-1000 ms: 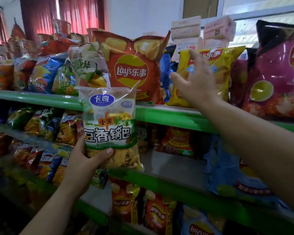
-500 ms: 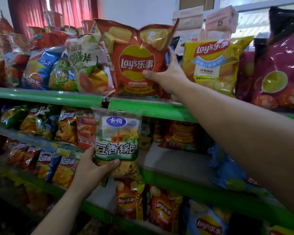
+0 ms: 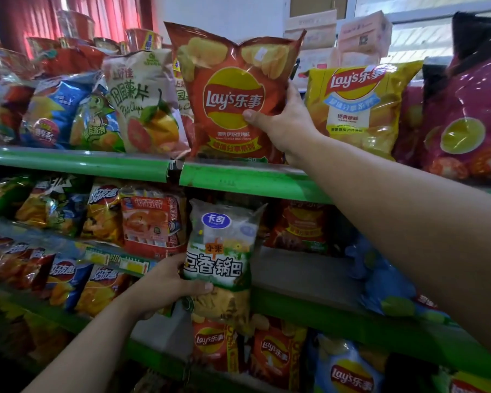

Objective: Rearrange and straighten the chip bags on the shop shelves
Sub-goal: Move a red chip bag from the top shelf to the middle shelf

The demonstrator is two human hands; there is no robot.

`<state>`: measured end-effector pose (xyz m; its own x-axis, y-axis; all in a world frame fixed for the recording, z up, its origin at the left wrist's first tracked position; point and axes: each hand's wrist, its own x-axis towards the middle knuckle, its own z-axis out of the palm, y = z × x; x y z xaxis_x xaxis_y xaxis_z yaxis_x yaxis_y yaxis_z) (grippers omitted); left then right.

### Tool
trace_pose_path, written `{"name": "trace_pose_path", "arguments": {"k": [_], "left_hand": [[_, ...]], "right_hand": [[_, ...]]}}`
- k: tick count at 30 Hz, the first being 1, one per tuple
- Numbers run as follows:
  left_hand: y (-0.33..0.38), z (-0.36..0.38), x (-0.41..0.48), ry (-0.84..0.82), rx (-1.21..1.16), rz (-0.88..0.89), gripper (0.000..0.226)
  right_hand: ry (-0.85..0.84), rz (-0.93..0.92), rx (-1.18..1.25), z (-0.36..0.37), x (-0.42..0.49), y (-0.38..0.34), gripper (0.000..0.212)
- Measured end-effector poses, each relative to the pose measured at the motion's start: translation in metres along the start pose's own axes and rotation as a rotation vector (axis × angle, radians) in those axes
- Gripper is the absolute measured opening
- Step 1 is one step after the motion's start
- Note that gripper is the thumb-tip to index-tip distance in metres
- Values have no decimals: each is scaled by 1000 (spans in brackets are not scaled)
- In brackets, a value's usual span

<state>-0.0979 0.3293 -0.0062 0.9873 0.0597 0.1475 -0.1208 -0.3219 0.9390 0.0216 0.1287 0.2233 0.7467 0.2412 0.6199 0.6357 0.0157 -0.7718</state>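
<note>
Fingers of right hand (image 3: 284,123) grip red Lay's bag (image 3: 236,92) upright on top shelf (image 3: 238,180); left hand (image 3: 165,285) holds rice-crust bag (image 3: 219,251) unshelved. Lower rows look untidy: work judged incomplete.

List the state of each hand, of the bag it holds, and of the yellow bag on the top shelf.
right hand, grips the red Lay's bag by its right edge
red Lay's bag, upright at the top shelf's front edge
left hand, holds the clear snack bag, thumb across its front
clear snack bag, upright, held in front of the middle shelf
yellow Lay's bag, standing on the top shelf
</note>
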Motion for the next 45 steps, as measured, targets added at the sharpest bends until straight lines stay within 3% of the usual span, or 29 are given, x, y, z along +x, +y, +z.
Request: {"name": "trace_pose_path", "arguments": {"k": [4,7,9,13,15,18,21,23,27,29,31,35,39,42,45], "left_hand": [[8,-11,17,9,119,-42,34],[18,-15,33,30,165,-46,40],[23,-15,43,66,164,-32,56],[24,-9,58,135,160,-10,109],[19,-5,67,143,163,13,93],[18,4,74,236,138,39,38],[14,10,81,238,129,30,30],[10,12,79,238,128,15,29],[11,12,77,265,247,-114,67],[12,12,73,179,217,-192,42],[11,13,66,216,313,-156,18],[3,18,62,342,346,-138,31],[7,19,60,349,392,-64,13],[10,20,57,377,201,-24,58],[14,23,54,409,233,17,64]], "right_hand": [[16,-36,-30,2,1,1,83],[33,-53,-10,2,2,1,81],[47,-78,4,0,3,-2,80],[75,-148,50,-8,-1,-13,81],[80,-171,81,-13,-6,-22,80],[72,-199,120,-20,-21,-36,71],[46,-215,171,-26,-43,-46,66],[2,-202,187,-30,-61,-45,60],[-121,-128,232,-43,-101,-25,54],[-181,-84,212,-53,-123,-9,55],[-248,-48,189,-64,-146,9,58],[-335,84,32,-81,-184,53,65],[-330,345,-125,-88,-205,94,79],[-275,451,-195,-93,-209,112,72],[-146,560,-114,-102,-200,118,61]]}}
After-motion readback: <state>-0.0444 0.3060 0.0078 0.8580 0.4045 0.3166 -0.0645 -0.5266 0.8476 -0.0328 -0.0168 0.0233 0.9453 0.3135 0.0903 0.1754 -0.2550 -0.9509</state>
